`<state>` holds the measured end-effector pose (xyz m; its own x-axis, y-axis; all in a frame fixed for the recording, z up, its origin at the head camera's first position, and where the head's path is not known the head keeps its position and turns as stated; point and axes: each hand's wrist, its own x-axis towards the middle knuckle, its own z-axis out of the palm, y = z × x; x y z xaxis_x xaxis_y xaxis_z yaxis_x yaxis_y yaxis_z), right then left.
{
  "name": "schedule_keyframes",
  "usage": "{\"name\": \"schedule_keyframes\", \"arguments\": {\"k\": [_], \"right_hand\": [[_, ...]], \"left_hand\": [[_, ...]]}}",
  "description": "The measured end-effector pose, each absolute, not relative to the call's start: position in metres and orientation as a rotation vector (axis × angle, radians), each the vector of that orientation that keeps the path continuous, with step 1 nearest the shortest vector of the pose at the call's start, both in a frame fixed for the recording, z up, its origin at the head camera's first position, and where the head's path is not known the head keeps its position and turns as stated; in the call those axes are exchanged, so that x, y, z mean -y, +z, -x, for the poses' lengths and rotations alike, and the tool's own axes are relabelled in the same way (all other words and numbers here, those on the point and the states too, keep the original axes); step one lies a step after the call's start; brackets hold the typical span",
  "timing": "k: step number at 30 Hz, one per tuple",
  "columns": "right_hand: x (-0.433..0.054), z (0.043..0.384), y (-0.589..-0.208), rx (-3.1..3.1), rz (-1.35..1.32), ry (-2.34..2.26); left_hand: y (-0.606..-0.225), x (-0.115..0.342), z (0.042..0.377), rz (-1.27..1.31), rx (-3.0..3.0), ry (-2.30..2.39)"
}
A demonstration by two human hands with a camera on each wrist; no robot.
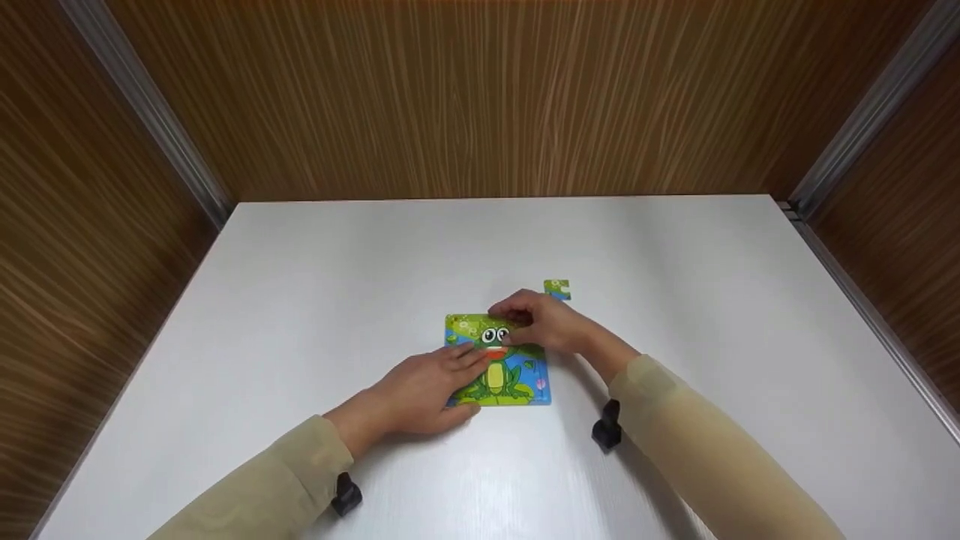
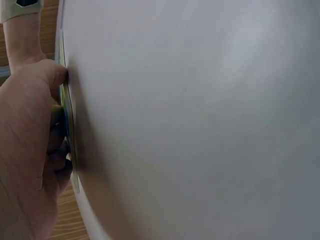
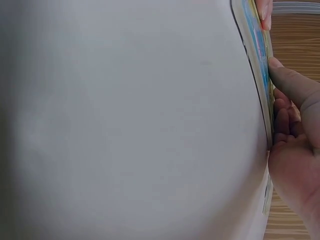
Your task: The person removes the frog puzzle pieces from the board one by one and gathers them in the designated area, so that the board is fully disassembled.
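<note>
Frog puzzle (image 1: 525,395) lies flat on the white table (image 1: 315,300), frog upright as you see it, thin pale gap at the mouth. Your left hand (image 1: 427,390) rests on its left part, fingers extended across the picture, not clenched. Your right hand (image 1: 553,324) grips it at the top: fingers curled by the far edge, thumb on the face near an eye. Loose green-and-blue piece (image 1: 553,286) sits just beyond your right hand, notch facing right. Beige sleeves (image 1: 712,442) on both your arms; wood-grain panel (image 1: 480,97) behind the table.
</note>
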<state>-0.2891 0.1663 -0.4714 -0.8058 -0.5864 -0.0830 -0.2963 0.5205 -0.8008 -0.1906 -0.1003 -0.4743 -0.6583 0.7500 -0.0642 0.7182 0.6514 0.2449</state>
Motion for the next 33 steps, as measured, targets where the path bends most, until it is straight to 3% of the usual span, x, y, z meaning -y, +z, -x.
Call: {"name": "schedule_keyframes", "arguments": {"k": [33], "right_hand": [[-0.155, 0.286, -0.464, -2.435, 0.744, -1.001]], "left_hand": [[-0.478, 0.101, 0.192, -1.234, -2.719, 0.295]]}}
